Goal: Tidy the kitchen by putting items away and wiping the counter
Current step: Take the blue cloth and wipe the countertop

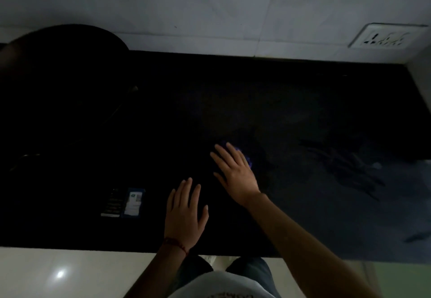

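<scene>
- Counter (303, 101): dark stone slab running along a pale tiled wall (210, 6); it fills most of the head view. Lighting is poor, so fine detail on the surface is hard to read.
- Cloth (249, 157): only a bluish-purple edge shows, on the counter near its middle, under the far side of the right hand. Its full extent cannot be determined.
- Right hand (235, 171): laid flat, palm down, on the cloth. Fingers are straight and slightly spread, pressing rather than gripping.
- Left hand (184, 213): flat on the bare counter just beside the right hand, nearer the front edge. Fingers are straight and lightly spread, thumb out to the side; it holds nothing.
- Wiping status, as a judgement: in progress. Streaky smears (338, 164) to the right suggest a damp pass there; the dark left part shows no such marks that can be made out.
- Putting away, as a judgement: not finished. Two small boxes (124, 203) lie side by side near the front edge, left of the left hand, and a large dark round object (70, 41) stands at the back left corner.
- Wall socket (387, 37): upper right, nothing visibly plugged in.
</scene>
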Available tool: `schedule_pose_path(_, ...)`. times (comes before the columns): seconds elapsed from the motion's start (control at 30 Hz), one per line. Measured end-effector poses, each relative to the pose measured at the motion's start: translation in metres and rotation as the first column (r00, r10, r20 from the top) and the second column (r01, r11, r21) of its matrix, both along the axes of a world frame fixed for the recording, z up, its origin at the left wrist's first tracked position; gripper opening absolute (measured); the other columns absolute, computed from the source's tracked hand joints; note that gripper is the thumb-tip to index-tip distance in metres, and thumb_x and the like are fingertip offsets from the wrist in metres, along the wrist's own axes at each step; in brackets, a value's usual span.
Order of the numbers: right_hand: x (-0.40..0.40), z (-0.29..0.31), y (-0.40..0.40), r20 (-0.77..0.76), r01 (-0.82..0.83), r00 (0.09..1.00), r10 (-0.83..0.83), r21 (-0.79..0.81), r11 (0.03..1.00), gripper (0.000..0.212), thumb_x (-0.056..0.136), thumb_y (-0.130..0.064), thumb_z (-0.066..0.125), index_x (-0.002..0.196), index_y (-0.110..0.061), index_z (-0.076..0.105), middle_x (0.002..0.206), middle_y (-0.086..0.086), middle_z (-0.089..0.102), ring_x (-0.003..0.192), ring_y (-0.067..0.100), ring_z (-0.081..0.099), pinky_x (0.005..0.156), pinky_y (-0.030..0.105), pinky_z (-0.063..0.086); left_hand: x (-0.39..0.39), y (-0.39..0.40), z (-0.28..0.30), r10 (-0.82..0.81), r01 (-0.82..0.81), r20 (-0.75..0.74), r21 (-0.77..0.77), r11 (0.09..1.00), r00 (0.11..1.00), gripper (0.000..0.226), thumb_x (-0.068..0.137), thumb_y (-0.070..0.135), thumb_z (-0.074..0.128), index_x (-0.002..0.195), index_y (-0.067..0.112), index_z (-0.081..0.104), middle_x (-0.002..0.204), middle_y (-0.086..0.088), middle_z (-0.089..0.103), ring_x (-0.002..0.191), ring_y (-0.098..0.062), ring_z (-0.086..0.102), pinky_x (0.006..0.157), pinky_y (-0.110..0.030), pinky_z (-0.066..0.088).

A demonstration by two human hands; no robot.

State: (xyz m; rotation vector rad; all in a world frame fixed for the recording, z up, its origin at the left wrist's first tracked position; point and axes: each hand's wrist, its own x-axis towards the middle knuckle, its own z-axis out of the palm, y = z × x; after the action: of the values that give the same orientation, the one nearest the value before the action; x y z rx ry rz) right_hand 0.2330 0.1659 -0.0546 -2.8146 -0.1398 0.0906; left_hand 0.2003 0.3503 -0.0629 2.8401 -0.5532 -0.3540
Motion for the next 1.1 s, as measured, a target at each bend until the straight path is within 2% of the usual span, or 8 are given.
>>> schedule_pose_path(0.07,-0.003,-0.003,-0.020,0.037,-0.051,0.998,0.052,-0.041,0.998,0.053,0.088,-0.041,0.038,0.138,-0.022,0.039,0.148,0.002,0.037,0.139,0.027,0.029,0.114,0.045,0.024,0.000,0.000,0.000,0.001,-0.001,0.005,-0.002,1.000,1.000,0.061,0.092,0.048,0.012,0.125,0.013,0.049,0.135,-0.015,0.053,0.129,-0.024,0.033,0.106,-0.040,0.022)
schedule_pose_path(0.23,0.048,0.009,-0.001,-0.076,0.369,0.928,-0.365,0.042,0.929,0.055,0.095,-0.033,0.039,0.145,-0.022,0.019,0.158,0.000,0.010,0.145,0.024,-0.001,0.120,0.042,0.003,0.000,-0.001,-0.001,-0.001,0.001,0.024,0.008,1.000,1.000,0.062,0.092,0.048,0.009,0.124,0.013,0.050,0.135,-0.015,0.052,0.129,-0.024,0.031,0.107,-0.041,0.020)
schedule_pose_path(0.37,0.018,0.005,0.015,-0.056,-0.025,0.998,0.028,0.054,0.998,0.056,0.094,-0.032,0.043,0.145,-0.021,0.022,0.157,0.001,0.015,0.145,0.024,0.003,0.117,0.037,-0.001,0.000,0.001,-0.002,-0.008,0.008,0.030,0.001,1.000,1.000,0.061,0.092,0.048,0.009,0.125,0.014,0.047,0.135,-0.015,0.052,0.129,-0.024,0.032,0.106,-0.041,0.023)
schedule_pose_path(0.43,0.015,0.001,-0.011,0.004,-0.012,1.000,0.012,0.026,1.000,0.056,0.092,-0.031,0.048,0.143,-0.019,0.029,0.154,0.004,0.024,0.144,0.027,0.014,0.118,0.041,0.008,-0.001,0.001,-0.001,-0.012,0.012,0.044,-0.019,1.000,0.999,0.062,0.093,0.047,0.010,0.124,0.012,0.050,0.135,-0.016,0.053,0.128,-0.025,0.033,0.105,-0.041,0.024)
schedule_pose_path(0.5,0.023,0.004,-0.030,0.030,0.219,0.975,-0.220,0.018,0.975,0.056,0.091,-0.029,0.049,0.142,-0.018,0.030,0.154,0.006,0.025,0.143,0.029,0.016,0.118,0.046,0.018,-0.002,0.001,0.000,-0.020,0.021,0.054,-0.022,1.000,0.998,0.062,0.093,0.046,0.009,0.124,0.012,0.051,0.134,-0.016,0.053,0.128,-0.025,0.033,0.107,-0.043,0.030)
schedule_pose_path(0.57,0.025,0.009,-0.029,-0.047,0.383,0.923,-0.382,0.018,0.924,0.058,0.094,-0.029,0.044,0.145,-0.021,0.019,0.157,0.002,0.013,0.145,0.025,0.004,0.120,0.041,0.009,-0.002,0.001,-0.002,-0.021,0.022,0.062,-0.016,1.000,0.998,0.062,0.093,0.046,0.009,0.124,0.012,0.050,0.134,-0.016,0.053,0.128,-0.025,0.033,0.107,-0.045,0.033)
schedule_pose_path(0.77,-0.076,0.001,-0.028,0.024,0.184,0.983,-0.184,0.014,0.983,0.054,0.090,-0.039,0.038,0.141,-0.026,0.030,0.151,-0.003,0.030,0.141,0.017,0.015,0.113,0.037,0.022,-0.003,0.001,-0.002,-0.040,0.042,0.044,-0.051,0.998,0.998,0.061,0.093,0.046,0.009,0.124,0.012,0.049,0.136,-0.019,0.048,0.129,-0.029,0.032,0.100,-0.050,0.042)
schedule_pose_path(1.1,-0.148,0.003,-0.130,0.047,0.573,0.819,-0.571,-0.068,0.817,0.058,0.086,-0.043,0.040,0.139,-0.021,0.035,0.147,0.003,0.038,0.137,0.022,0.028,0.108,0.036,0.028,-0.046,-0.118,0.006,-0.367,0.391,0.147,-0.193,0.900,0.918,0.041,0.089,0.036,0.034,0.122,0.016,0.049,0.136,-0.010,0.050,0.131,-0.023,0.033,0.106,-0.040,0.031)
